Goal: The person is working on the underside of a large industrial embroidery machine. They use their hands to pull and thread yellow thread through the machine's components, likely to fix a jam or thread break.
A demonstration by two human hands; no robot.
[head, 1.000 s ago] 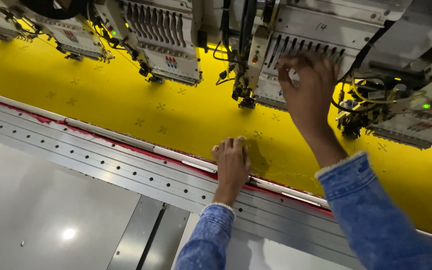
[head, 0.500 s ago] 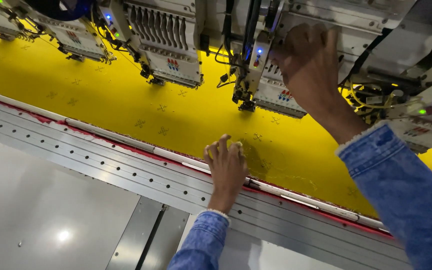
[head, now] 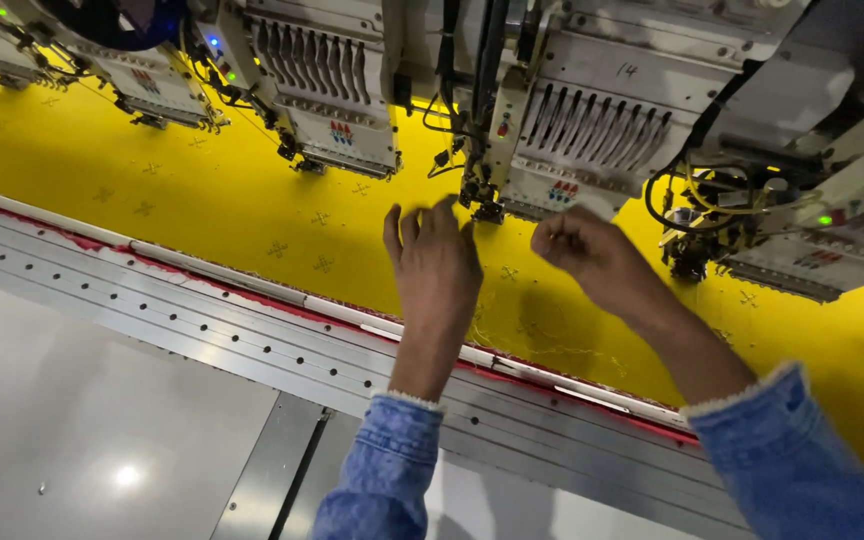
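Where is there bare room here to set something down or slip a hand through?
The grey panel below the drilled rail lies bare at lower left. The yellow cloth between that rail and the heads shows open stretches at left. It is crowded under the middle head, where the left hand and right hand are raised, and by the cables at right.

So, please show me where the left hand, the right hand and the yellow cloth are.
left hand (head: pixel 437 265), head view, on the back of the hand.
right hand (head: pixel 592 255), head view, on the back, behind the pinched fingers.
yellow cloth (head: pixel 202 215), head view, on a bare stretch under the machine heads.
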